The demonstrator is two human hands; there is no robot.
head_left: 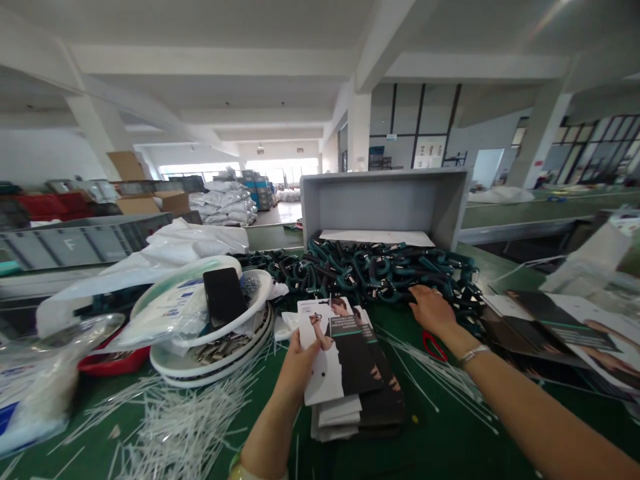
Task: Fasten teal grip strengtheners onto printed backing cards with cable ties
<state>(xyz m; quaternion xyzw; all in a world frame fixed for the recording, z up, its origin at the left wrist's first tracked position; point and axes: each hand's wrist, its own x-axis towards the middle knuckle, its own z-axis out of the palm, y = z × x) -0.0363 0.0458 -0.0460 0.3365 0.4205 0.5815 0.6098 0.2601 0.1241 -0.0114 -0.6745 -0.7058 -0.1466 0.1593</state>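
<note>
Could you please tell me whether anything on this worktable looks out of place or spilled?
Yes: a black phone lies on a white bowl of small parts, an odd place for it. Thin white strips lie scattered either side of the printed card in the left hand, perhaps spilled.

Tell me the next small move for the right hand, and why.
Likely have the right hand take one from the pile of dark green pieces: it is at the pile's near edge, while the left hand holds a printed card.
</note>
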